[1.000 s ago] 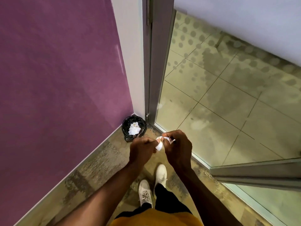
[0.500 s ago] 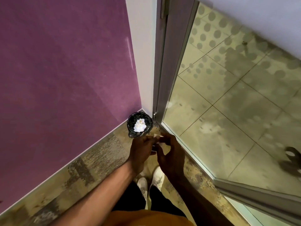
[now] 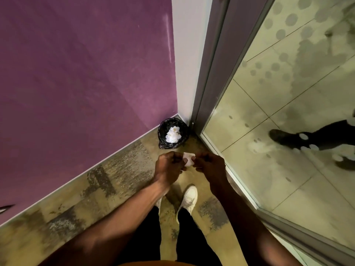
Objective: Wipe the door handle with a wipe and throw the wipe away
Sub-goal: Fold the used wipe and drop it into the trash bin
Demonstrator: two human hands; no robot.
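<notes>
A small white wipe [image 3: 189,159] is pinched between my left hand [image 3: 169,167] and my right hand [image 3: 210,166], held over the floor in front of me. Just beyond the hands, in the corner of the room, stands a small bin [image 3: 172,133] with a black liner and several crumpled white wipes inside. The wipe is near the bin's rim but short of it. No door handle is in view.
A purple wall [image 3: 86,73] runs along the left. A grey door frame [image 3: 213,60] and a glass panel [image 3: 278,112] stand on the right; another person's dark shoe [image 3: 282,136] shows beyond the glass. My white shoes [image 3: 189,196] are on the patterned floor below the hands.
The view has turned left and tilted down, bringing the bin closer. Both hands moved toward the bin, still holding the wipe between them. A shoe appeared behind the glass.
</notes>
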